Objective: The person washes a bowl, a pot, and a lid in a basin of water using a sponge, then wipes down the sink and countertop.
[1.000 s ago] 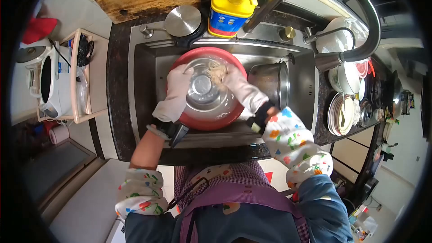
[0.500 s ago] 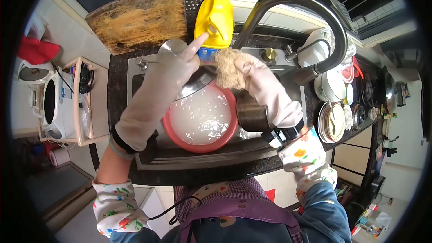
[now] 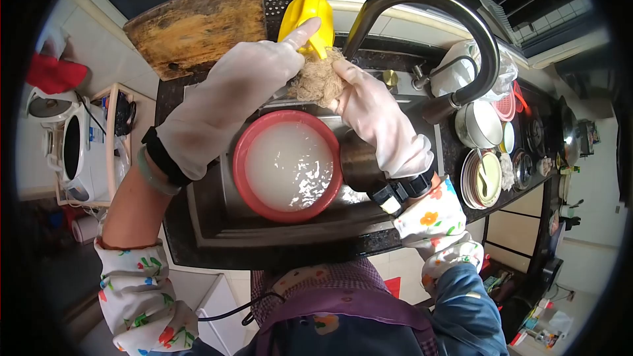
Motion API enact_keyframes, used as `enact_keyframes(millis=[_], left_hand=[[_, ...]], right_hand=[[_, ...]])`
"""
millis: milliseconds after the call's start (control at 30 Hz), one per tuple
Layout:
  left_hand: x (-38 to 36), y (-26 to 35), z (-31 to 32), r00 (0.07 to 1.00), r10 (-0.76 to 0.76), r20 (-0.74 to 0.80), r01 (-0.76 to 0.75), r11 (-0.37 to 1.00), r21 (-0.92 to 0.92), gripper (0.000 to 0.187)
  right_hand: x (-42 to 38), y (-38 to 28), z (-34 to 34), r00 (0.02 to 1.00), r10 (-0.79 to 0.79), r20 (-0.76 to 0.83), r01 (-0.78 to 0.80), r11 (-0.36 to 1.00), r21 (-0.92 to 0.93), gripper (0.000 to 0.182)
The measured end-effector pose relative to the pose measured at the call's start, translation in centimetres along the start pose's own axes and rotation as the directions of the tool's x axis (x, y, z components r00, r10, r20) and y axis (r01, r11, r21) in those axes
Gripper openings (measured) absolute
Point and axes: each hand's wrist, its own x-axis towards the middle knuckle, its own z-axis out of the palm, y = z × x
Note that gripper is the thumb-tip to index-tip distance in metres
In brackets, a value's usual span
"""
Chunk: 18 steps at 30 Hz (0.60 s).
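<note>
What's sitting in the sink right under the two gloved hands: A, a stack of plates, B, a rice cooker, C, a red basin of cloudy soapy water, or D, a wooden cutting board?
C: the red basin of cloudy, sudsy water sits in the sink, below the left hand and the right hand, which holds the scrubber.

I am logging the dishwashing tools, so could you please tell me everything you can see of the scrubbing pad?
The scrubbing pad is a tan, fibrous, loosely matted wad that looks like coarse natural fibre, crumpled rather than flat. It is held up above the sink, over the far rim of the red basin. The gloved right hand grips it from the right; the gloved left hand touches its left side, its forefinger reaching to the yellow bottle behind.
</note>
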Motion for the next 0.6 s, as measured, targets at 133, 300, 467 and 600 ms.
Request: enact_keyframes(millis=[133,300,467,600], left_hand=[[0.0,0.6,1.3,0.991,0.056,-0.125,-0.056,0.998,0.004,0.008],[0.0,1.0,1.5,0.978,0.068,-0.196,-0.068,0.998,0.008,0.008],[-0.3,0.9,-0.4,0.998,0.014,-0.056,-0.025,0.977,-0.212,0.006],[-0.8,0.2,0.0,0.987,-0.034,-0.155,-0.018,0.945,-0.326,0.005]], right_hand=[[-0.2,-0.1,-0.8,0.997,0.012,-0.077,-0.013,1.0,-0.004,0.036],[0.1,-1.1,0.5,0.997,-0.027,-0.068,0.024,0.999,-0.048,0.036],[-0.3,-1.3,2.0,0.999,-0.023,0.046,0.024,0.999,-0.021,0.038],[0.5,-0.4,0.2,0.993,-0.117,-0.03,0.114,0.991,-0.069,0.027]])
